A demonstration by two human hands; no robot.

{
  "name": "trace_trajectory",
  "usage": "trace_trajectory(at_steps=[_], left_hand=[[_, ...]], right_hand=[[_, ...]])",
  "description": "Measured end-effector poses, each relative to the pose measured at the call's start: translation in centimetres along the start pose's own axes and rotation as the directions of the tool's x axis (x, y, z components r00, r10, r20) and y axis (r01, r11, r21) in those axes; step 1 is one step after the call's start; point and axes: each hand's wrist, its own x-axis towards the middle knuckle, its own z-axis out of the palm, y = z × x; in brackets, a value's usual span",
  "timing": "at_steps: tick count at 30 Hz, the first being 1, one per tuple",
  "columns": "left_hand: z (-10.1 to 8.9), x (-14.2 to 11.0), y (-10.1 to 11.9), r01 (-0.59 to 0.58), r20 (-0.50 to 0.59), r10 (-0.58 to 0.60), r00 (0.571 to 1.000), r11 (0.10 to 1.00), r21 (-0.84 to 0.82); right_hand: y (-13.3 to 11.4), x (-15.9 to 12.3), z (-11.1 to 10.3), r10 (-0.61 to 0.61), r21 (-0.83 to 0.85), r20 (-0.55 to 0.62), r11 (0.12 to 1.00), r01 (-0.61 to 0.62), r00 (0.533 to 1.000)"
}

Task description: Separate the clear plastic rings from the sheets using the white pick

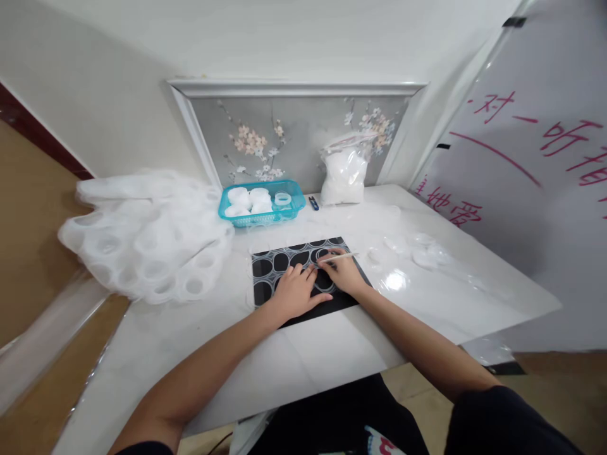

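Seen from the head, the right hand (346,273) pinches 1 white stick (345,256); the left hand (296,294) lies flat, fingers spread. Under both sits 1 patterned black sheet (281,261); too light a press might let it skid. Beyond the fingers: 1 blue basket (298,201), 1 bag (346,174).

Even, fairly bright indoor light fills the view, leaving a hot patch of glare on the desk (303,354) and glints on the clear bag (345,174). The whiteboard (531,265) sits in greyer shade. The white netting (152,243) looks hazy, the black sheet (281,261) contrasts clearly, and wide-angle distortion stretches the edges.
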Motion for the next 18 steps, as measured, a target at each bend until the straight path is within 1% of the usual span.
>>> trace_trajectory(at_steps=[2,4,6,7,8,9,10,11,12,13,14,15,16,18], left_hand=[[-0.3,0.0,-0.1,-0.006,-0.001,0.006,1.0,1.0,-0.024],[-0.6,0.0,-0.1,0.002,0.002,-0.002,1.0,0.998,-0.056],[-0.8,0.0,-0.1,0.017,0.008,-0.017,1.0,0.996,-0.087],[-0.9,0.0,-0.1,0.024,0.012,-0.023,1.0,0.995,-0.101],[-0.9,0.0,-0.2,0.031,0.018,-0.029,0.999,0.993,-0.114],[-0.9,0.1,-0.3,0.035,0.026,-0.032,0.999,0.991,-0.126],[-1.0,0.0,-0.4,0.037,0.037,-0.032,0.999,0.99,-0.139],[-1.0,0.0,-0.6,0.04,0.049,-0.033,0.998,0.987,-0.153],[-1.1,0.0,-0.9,0.042,0.062,-0.032,0.998,0.985,-0.168],[-1.1,0.0,-1.1,0.047,0.071,-0.035,0.997,0.982,-0.182],[-1.2,-0.1,-1.3,0.053,0.071,-0.04,0.997,0.979,-0.195],[-1.2,0.0,-1.4,0.056,0.059,-0.045,0.997,0.978,-0.203],[-1.3,0.0,-1.4,0.053,0.037,-0.046,0.998,0.977,-0.205],[-1.3,0.4,-1.0,0.026,-0.015,-0.03,0.999,0.982,-0.189]], right_hand=[[-0.8,-0.5,0.2,-0.055,-0.155,0.006,0.986,0.056,0.998],[-1.6,-0.7,0.4,-0.123,-0.273,0.059,0.953,0.135,0.991],[-2.0,0.0,0.1,-0.161,-0.329,0.114,0.925,0.191,0.98],[-1.8,0.7,-0.3,-0.154,-0.338,0.109,0.923,0.182,0.982],[-1.3,1.7,-0.9,-0.113,-0.337,0.066,0.932,0.129,0.991],[-0.6,2.7,-1.7,-0.026,-0.321,-0.026,0.947,0.017,0.999],[0.3,3.7,-2.6,0.085,-0.286,-0.137,0.951,-0.121,0.987],[1.3,4.5,-3.6,0.238,-0.216,-0.272,0.929,-0.3,0.932],[2.3,5.0,-4.5,0.392,-0.107,-0.407,0.877,-0.469,0.825],[3.1,5.2,-5.3,0.425,-0.08,-0.446,0.858,-0.508,0.788],[3.7,4.9,-5.8,0.432,-0.067,-0.452,0.856,-0.513,0.78],[4.1,4.2,-6.0,0.415,-0.063,-0.429,0.873,-0.484,0.803],[4.3,3.3,-5.9,0.374,-0.06,-0.377,0.903,-0.425,0.848],[4.0,1.2,-5.1,0.226,-0.007,-0.219,0.972,-0.233,0.949]])
